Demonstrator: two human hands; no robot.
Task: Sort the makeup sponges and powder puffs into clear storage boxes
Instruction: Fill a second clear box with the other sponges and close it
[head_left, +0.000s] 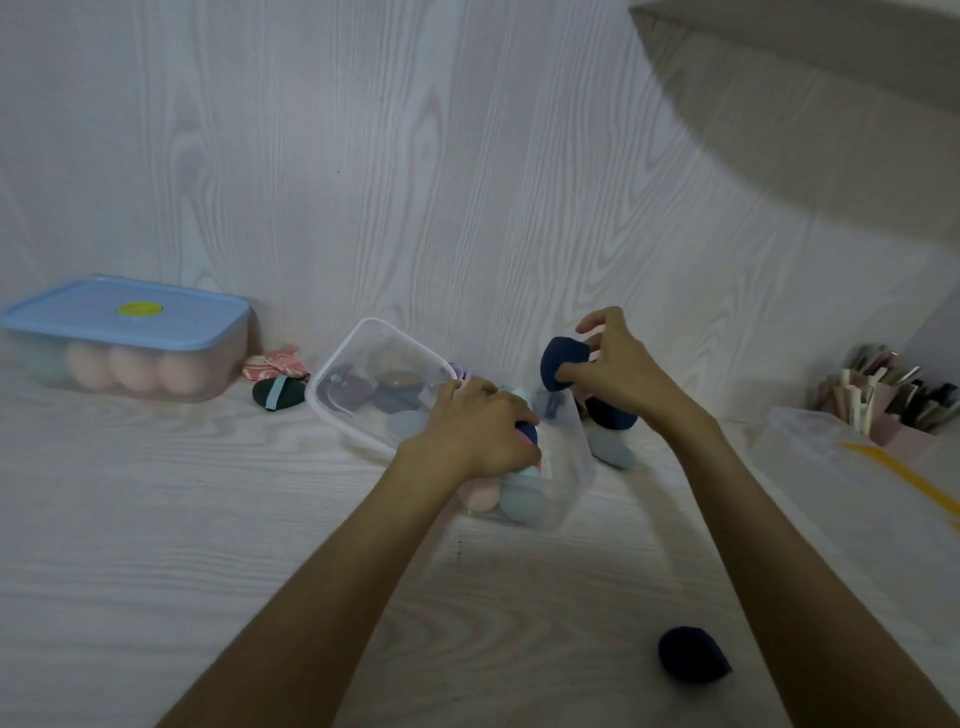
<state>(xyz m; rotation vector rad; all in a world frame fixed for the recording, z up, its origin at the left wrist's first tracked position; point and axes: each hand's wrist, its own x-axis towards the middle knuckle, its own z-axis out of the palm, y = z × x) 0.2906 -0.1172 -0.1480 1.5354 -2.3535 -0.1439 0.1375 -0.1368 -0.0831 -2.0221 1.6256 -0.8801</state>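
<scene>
Mid-sort: right hand (618, 374) pinches navy sponge (563, 364), left hand (478, 431) grips sponges in near box (566, 493); loose sponge (691, 656) remains.

The left hand (475, 426) hides most of a dark blue sponge (525, 431) beneath it.

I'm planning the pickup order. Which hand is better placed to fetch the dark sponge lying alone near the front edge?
Probably the right hand: the loose dark sponge lies on its side. But it holds a navy sponge, and the left hand is in the clear box.
</scene>
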